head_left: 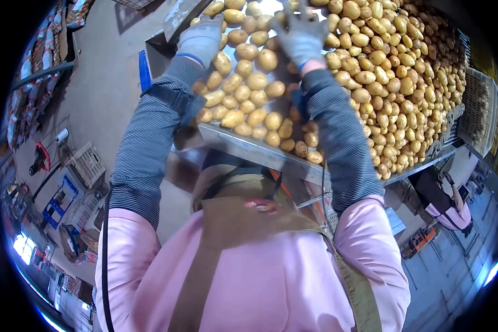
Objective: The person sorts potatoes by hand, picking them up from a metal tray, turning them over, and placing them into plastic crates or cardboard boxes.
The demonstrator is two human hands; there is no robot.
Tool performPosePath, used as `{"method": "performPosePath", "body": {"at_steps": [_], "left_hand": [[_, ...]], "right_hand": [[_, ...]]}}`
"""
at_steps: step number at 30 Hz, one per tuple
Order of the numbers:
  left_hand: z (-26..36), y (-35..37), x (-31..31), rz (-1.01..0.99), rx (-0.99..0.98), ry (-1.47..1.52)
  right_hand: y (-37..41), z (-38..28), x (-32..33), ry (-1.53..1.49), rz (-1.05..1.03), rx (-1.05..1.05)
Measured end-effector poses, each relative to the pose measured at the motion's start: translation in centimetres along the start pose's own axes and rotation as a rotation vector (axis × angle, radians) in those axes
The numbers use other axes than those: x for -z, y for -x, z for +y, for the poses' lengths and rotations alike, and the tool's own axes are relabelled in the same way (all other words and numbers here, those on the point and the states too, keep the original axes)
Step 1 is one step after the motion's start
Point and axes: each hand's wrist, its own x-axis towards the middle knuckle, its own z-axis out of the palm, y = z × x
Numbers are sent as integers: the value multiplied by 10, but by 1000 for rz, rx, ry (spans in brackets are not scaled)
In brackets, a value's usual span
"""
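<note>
My left hand (200, 42), in a pale glove with darker fingertips, rests against potatoes at the left side of the metal sorting table. Its fingers reach forward, partly blurred, and no potato shows firmly gripped in it. Over the middle of the table my right hand (300, 34), gloved alike, has its fingers spread, close to the big potato heap (393, 72). Loose potatoes (243, 94) lie in a single layer between and below my hands. The metal table edge (260, 150) runs in front of my body.
Bagged goods (36, 83) are stacked at the far left. Plastic crates (86, 165) stand on the floor below them. Slatted crates (480, 110) are at the right, beyond the heap. Another person (445, 202) in pink and dark clothing is at the lower right.
</note>
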Motion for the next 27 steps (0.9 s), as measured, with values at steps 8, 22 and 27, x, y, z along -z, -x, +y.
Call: {"method": "performPosePath", "body": {"at_steps": [8, 22, 27], "left_hand": [[-27, 45, 18, -157, -7, 165], [48, 142, 89, -193, 332, 1883], [35, 174, 67, -63, 541, 1750]], "right_hand": [[193, -50, 81, -187, -262, 16], [108, -27, 51, -124, -121, 1], [216, -35, 97, -136, -286, 169]]}}
